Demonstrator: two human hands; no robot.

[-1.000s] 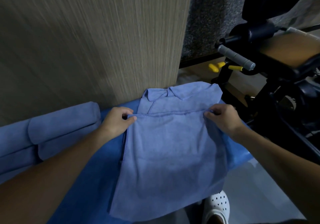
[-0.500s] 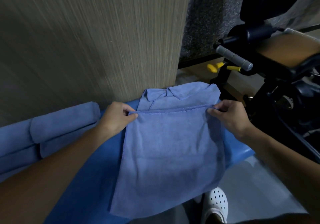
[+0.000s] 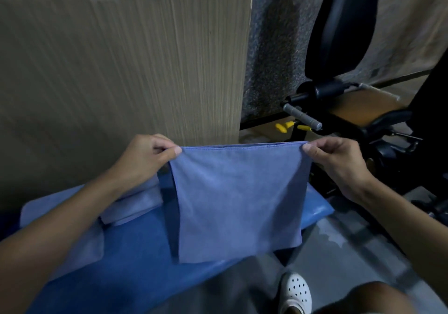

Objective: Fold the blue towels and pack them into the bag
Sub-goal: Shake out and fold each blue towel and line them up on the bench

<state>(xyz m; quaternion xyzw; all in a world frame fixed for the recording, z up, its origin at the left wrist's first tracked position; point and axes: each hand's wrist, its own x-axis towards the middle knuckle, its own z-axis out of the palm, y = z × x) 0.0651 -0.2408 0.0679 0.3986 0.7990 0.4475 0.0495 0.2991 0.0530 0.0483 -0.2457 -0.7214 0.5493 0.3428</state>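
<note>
A blue towel (image 3: 238,199) hangs folded in the air above a blue padded bench (image 3: 135,272). My left hand (image 3: 145,159) pinches its top left corner and my right hand (image 3: 339,161) pinches its top right corner, so the upper edge is stretched level between them. The towel's lower edge hangs down to the bench. Other folded or rolled blue towels (image 3: 131,204) lie on the bench under my left forearm. No bag is in view.
A wood-grain panel (image 3: 121,59) stands right behind the bench. To the right is black exercise equipment (image 3: 339,46) with a grey handle (image 3: 303,117) and yellow knobs (image 3: 283,127). A white perforated shoe (image 3: 294,292) is on the grey floor below.
Both hands have lifted the towel's top edge off the bench and up toward the camera. The towel that lay flat now hangs from the two corners.
</note>
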